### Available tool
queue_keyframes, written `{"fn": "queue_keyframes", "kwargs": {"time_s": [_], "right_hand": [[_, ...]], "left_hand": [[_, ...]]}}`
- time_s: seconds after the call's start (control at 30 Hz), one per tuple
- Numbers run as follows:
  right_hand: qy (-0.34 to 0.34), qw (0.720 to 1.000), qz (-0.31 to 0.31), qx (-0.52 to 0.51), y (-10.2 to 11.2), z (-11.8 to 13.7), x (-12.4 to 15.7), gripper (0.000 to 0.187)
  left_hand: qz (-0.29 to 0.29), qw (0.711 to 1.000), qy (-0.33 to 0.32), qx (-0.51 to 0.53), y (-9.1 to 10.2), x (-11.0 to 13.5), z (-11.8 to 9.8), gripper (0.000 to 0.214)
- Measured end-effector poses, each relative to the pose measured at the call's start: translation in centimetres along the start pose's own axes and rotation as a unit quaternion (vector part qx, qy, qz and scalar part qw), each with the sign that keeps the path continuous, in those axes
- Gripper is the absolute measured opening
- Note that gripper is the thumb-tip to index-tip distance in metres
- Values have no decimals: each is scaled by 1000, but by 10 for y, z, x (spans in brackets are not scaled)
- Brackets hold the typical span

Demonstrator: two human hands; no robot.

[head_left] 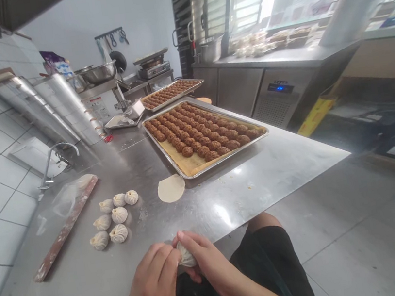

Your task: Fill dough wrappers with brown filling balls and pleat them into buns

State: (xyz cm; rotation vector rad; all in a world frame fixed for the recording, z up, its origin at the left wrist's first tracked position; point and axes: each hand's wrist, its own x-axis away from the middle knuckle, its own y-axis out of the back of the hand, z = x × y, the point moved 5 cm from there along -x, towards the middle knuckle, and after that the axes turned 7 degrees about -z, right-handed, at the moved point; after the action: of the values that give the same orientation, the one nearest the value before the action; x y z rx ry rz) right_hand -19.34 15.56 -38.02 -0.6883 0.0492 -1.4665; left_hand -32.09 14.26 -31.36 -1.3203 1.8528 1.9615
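A pleated dumpling (186,256) is held between my two hands near the table's front edge. My left hand (156,276) has its fingers closed at the dumpling's left side. From the right, my right hand (210,264) wraps round it, thumb on top. Fingers cover much of the dough. A round dough wrapper (171,189) lies flat on the steel table beyond my hands. Several finished-looking pleated dumplings (119,215) stand in a group to the left. Behind the wrapper, a metal tray (195,173) lined with paper bears rows of brown filling balls (203,139).
A flour-dusted reddish wooden strip (67,227) lies at the left beside a plastic bag (68,198). Farther back are a second tray of balls (171,93) and a small tray with a metal scoop-like container (129,116). A curved metal tap (54,153) stands by the tiled wall.
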Motion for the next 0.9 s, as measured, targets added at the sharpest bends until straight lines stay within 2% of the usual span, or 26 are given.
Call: {"fn": "queue_keyframes", "kwargs": {"time_s": [0.13, 0.23, 0.33, 0.4, 0.5, 0.6, 0.7, 0.8, 0.9], "right_hand": [[-14, 1000, 13, -7, 0, 0, 0, 53], [-37, 999, 5, -35, 1, -4, 1, 48], [-24, 999, 8, -31, 0, -4, -1, 51], [-6, 1000, 13, -17, -1, -2, -3, 58], [-23, 999, 26, -22, -1, -2, -2, 60], [-58, 997, 33, -48, 0, -2, 0, 52], [-36, 998, 31, -39, -2, 1, -1, 52], [-4, 1000, 27, 7, -2, 5, -2, 60], [-48, 998, 45, -6, -1, 2, 1, 61]], "left_hand": [[55, 998, -23, 5, 1, 1, 1, 47], [24, 999, -28, -15, 5, 3, 2, 39], [9, 1000, -16, -21, 5, 3, 1, 34], [31, 999, -15, -11, 3, 3, 1, 39], [63, 998, -27, -4, 2, 4, 1, 45], [33, 999, -29, -24, 7, 6, 2, 40], [14, 998, -34, -41, 8, 8, 2, 36], [45, 997, -56, -30, 6, 8, -1, 41], [62, 995, -72, -41, 7, 9, -2, 44]]}}
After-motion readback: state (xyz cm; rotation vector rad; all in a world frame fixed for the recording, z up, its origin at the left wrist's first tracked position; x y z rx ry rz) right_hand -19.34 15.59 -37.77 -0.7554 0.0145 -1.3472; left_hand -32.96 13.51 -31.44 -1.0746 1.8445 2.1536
